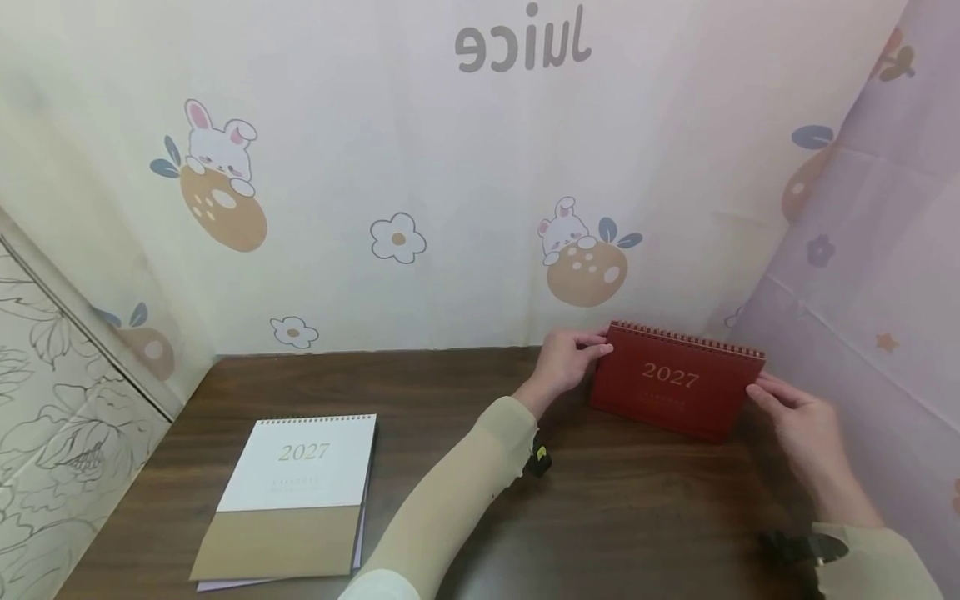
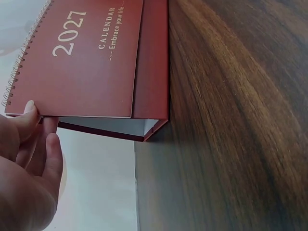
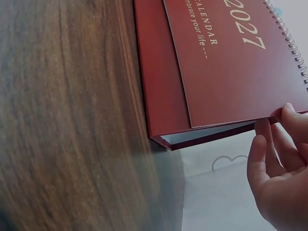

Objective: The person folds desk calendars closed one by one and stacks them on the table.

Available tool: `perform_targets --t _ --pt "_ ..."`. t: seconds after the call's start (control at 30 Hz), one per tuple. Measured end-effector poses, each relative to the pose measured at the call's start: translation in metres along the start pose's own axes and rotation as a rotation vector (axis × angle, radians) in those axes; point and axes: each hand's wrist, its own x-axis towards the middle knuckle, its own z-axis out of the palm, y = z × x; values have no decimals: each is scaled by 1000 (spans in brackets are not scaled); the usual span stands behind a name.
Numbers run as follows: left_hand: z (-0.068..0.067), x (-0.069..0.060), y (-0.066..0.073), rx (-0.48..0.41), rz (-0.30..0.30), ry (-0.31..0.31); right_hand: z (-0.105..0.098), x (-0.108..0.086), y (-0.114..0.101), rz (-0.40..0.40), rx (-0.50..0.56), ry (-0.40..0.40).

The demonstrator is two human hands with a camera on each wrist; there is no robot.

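Note:
A red 2027 desk calendar [image 1: 671, 392] with a spiral binding along its top stands upright at the back right of the table. My left hand [image 1: 562, 367] pinches its left edge near the top, thumb on the front cover and fingers behind. At the opposite edge my right hand [image 1: 810, 433] pinches the calendar in the same manner, also near the spiral. Both wrist views show the folded red stand spread apart beneath the cover, its base on the wood. Far to the left, a white and tan 2027 calendar [image 1: 300, 475] lies on the table, apart from both hands.
The dark wooden table [image 1: 600, 533] meets a printed curtain [image 1: 465, 167] of rabbits and flowers at the back. Another curtain side [image 1: 870, 275] rises close to the right of the red calendar. A floral-line panel [image 1: 67, 425] borders the left side.

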Motion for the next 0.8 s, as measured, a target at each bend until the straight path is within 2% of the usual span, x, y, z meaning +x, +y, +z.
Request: perform_targets --t 0.3,0.5,0.63,0.8 --pt "-2 -1 5 76 16 -7 3 -3 -6 15 213 7" --pt "-12 -4 13 90 0 -20 10 -8 -15 -7 295 43" --pt "-22 -8 20 91 10 -34 12 -13 -22 -1 241 54" --pt "-39 -16 25 119 31 -38 18 -21 -34 -23 6 67"
